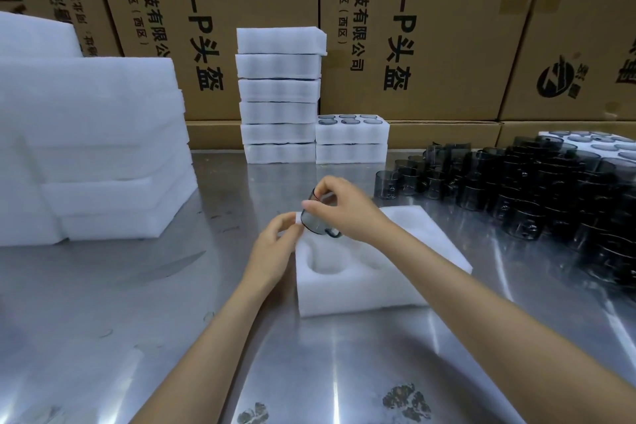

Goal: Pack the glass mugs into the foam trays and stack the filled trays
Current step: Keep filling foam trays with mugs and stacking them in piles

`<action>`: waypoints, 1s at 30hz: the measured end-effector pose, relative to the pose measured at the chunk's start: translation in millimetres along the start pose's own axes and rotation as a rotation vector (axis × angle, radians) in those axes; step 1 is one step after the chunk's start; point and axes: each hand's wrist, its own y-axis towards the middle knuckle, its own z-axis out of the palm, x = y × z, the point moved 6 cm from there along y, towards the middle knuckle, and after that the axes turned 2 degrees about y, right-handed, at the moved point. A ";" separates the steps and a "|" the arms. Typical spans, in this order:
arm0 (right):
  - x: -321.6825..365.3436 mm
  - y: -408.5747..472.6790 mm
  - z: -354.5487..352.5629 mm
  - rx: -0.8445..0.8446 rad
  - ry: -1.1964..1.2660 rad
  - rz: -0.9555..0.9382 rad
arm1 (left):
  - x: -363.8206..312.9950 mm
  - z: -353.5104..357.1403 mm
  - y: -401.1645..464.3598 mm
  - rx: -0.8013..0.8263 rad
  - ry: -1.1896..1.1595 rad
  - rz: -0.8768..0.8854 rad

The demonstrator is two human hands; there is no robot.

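Note:
A white foam tray (358, 289) with round pockets lies on the steel table (137, 303) in front of me. My right hand (344, 206) grips a smoky glass mug (315, 222) tilted over the tray's far left corner. My left hand (275, 248) pinches that corner of the tray. One pocket near the front left shows bare; the rest is partly hidden by my right arm. A mass of dark glass mugs (537, 189) stands at the right. Filled trays are stacked at the back: a tall stack (280, 96) and a low stack (351, 141) with mugs showing on top.
A big pile of foam trays (89, 155) fills the left side. Cardboard cartons (430, 27) wall off the back. Another foam tray with mugs (592, 141) sits behind the loose mugs at the far right.

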 end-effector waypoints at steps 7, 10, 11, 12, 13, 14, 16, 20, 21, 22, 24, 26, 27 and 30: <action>1.5 0.4 -1.3 0.089 -0.104 -0.036 | -2.0 2.7 0.1 0.022 -0.008 0.016; 3.7 0.4 2.4 0.146 -0.229 -0.068 | -0.2 3.2 0.0 0.026 0.016 0.017; 3.5 0.3 3.3 0.161 -0.255 -0.073 | 0.1 3.3 0.0 0.030 0.029 0.012; 2.7 -0.5 3.2 0.165 -0.244 -0.059 | 0.1 3.6 -0.2 0.034 0.040 0.009; 1.5 -1.4 2.0 0.161 -0.210 -0.035 | 0.1 3.8 -0.2 0.038 0.047 0.011; 0.0 -2.1 0.4 0.154 -0.176 -0.014 | 0.0 3.8 -0.3 0.041 0.049 0.019; -1.2 -4.4 -1.0 0.159 -0.164 -0.006 | -1.0 4.0 -0.9 0.046 0.056 0.024; -5.4 -14.3 -9.3 0.116 -0.083 -0.016 | -4.8 3.3 -1.9 0.036 0.157 0.049; -7.1 -18.7 -13.9 0.098 -0.062 -0.031 | -10.8 2.2 -3.8 0.032 0.209 0.099; -9.5 -24.1 -18.3 0.093 -0.063 -0.052 | -20.3 2.4 -7.5 0.044 0.262 0.186; -17.1 -37.1 -23.6 0.123 -0.121 -0.077 | -44.0 8.4 -19.7 0.119 0.397 0.410; -26.0 -48.9 -24.2 0.177 -0.205 -0.069 | -55.5 16.7 -27.9 0.197 0.528 0.538; -29.6 -52.9 -22.4 0.210 -0.252 -0.062 | -55.6 19.1 -29.0 0.222 0.585 0.548; -32.1 -57.6 -12.8 0.303 -0.424 -0.060 | -43.2 21.6 -27.5 0.300 0.708 0.466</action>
